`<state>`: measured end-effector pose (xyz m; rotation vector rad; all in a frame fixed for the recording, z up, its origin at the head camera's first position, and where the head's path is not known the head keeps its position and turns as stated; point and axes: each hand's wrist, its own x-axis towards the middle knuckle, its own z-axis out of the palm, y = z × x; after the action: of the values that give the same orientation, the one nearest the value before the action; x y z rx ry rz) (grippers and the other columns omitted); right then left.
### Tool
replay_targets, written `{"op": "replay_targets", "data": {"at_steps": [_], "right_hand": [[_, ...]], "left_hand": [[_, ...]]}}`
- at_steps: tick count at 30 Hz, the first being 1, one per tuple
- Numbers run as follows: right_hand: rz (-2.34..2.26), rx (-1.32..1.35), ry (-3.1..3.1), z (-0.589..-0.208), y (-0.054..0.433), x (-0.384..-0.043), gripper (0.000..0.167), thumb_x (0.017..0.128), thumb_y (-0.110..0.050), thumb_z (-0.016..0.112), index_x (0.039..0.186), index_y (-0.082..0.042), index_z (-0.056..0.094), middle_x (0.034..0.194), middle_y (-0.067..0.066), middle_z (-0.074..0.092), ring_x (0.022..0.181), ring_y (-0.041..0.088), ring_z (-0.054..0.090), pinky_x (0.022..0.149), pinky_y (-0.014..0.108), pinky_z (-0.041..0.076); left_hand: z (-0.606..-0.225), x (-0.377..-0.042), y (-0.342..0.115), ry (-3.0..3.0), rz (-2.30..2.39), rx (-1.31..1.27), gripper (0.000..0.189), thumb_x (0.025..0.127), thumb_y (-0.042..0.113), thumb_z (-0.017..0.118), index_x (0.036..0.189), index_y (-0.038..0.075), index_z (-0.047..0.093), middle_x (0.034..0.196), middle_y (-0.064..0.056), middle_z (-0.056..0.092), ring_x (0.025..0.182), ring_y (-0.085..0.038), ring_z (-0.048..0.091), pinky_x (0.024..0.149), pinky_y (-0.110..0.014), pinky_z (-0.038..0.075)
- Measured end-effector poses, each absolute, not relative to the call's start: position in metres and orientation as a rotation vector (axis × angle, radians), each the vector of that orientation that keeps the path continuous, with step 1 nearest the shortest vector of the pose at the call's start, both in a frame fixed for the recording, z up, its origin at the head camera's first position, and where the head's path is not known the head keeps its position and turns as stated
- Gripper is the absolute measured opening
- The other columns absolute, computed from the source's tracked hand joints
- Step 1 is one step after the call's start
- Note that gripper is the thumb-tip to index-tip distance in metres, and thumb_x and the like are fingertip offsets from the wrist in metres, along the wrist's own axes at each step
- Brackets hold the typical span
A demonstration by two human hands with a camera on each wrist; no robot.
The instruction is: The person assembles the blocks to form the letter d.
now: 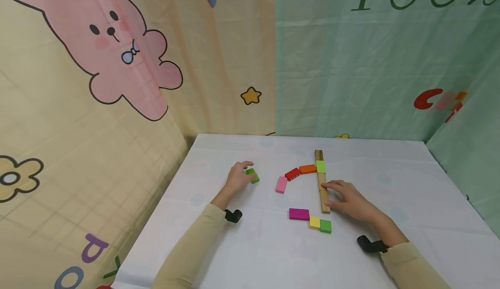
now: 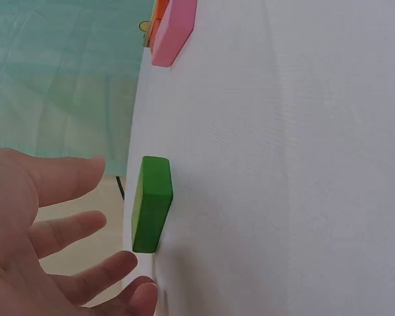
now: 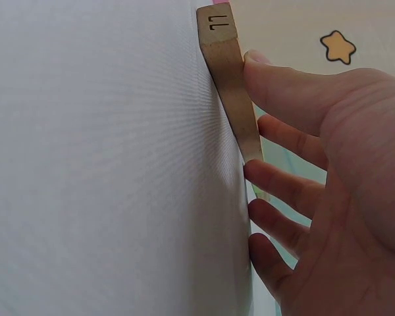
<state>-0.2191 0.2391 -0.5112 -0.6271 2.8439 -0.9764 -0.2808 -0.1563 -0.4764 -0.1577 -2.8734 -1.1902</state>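
Note:
In the head view my left hand [image 1: 238, 177] is beside a green block [image 1: 253, 175] on the left of the white table. The left wrist view shows its fingers spread, with a small gap to that green block [image 2: 153, 204]. My right hand [image 1: 350, 200] touches the side of a row of wooden blocks [image 1: 324, 200]. Its thumb lies along the nearest wooden block [image 3: 228, 72], which bears a dark marking; the fingertips are farther up the row. A light green block [image 1: 320, 166] sits within that row. Orange [image 1: 307, 169], red [image 1: 293, 174] and pink [image 1: 281, 185] blocks curve away from it leftward.
Nearer the front, a magenta block [image 1: 299, 214], a yellow block [image 1: 314, 222] and a green block [image 1: 325, 226] lie end to end. The white table [image 1: 250, 258] meets printed cloth walls [image 1: 226, 54] at the back and sides.

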Motion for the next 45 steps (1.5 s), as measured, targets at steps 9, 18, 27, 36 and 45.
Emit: {"op": "replay_targets", "data": {"at_steps": [9,18,27,36,45], "right_hand": [[-0.984,-0.644,2.845,-0.510,0.240,-0.219,0.066,0.091,-0.040,0.075,0.147,-0.015,0.052,0.147,0.021,0.043,0.133,0.044,0.035,0.101,0.068,0.036],[-0.980,-0.637,2.844,-0.512,0.239,-0.220,0.066,0.090,-0.042,0.075,0.148,-0.017,0.052,0.147,0.020,0.043,0.133,0.043,0.035,0.100,0.067,0.038],[-0.977,-0.630,2.853,-0.514,0.239,-0.220,0.066,0.090,-0.040,0.075,0.148,-0.017,0.052,0.147,0.020,0.043,0.133,0.044,0.036,0.101,0.068,0.037],[-0.976,-0.631,2.847,-0.512,0.239,-0.220,0.067,0.091,-0.041,0.075,0.149,-0.016,0.051,0.147,0.021,0.042,0.133,0.044,0.035,0.100,0.068,0.037],[-0.982,-0.606,2.836,-0.514,0.240,-0.220,0.066,0.090,-0.039,0.076,0.148,-0.018,0.052,0.148,0.019,0.042,0.134,0.042,0.035,0.102,0.067,0.037]], "left_hand": [[-0.489,-0.288,-0.162,-2.908,-1.145,-0.081,0.056,0.087,0.028,0.079,0.135,0.007,0.062,0.118,-0.021,0.060,0.111,-0.036,0.053,0.090,-0.047,0.046],[-0.492,-0.290,-0.164,-2.952,-1.136,-0.029,0.058,0.086,0.033,0.081,0.135,0.009,0.063,0.117,-0.017,0.055,0.112,-0.034,0.047,0.087,-0.043,0.045],[-0.495,-0.289,-0.163,-2.947,-1.078,-0.048,0.050,0.083,0.030,0.084,0.127,0.010,0.069,0.114,-0.016,0.052,0.107,-0.033,0.045,0.085,-0.042,0.044],[-0.496,-0.289,-0.159,-2.912,-1.078,-0.031,0.052,0.081,0.026,0.086,0.127,0.014,0.065,0.111,-0.014,0.055,0.107,-0.032,0.047,0.085,-0.043,0.044],[-0.498,-0.286,-0.157,-2.845,-1.247,-0.088,0.051,0.080,0.013,0.086,0.123,0.013,0.059,0.104,-0.009,0.062,0.097,-0.026,0.056,0.085,-0.042,0.048]]}}
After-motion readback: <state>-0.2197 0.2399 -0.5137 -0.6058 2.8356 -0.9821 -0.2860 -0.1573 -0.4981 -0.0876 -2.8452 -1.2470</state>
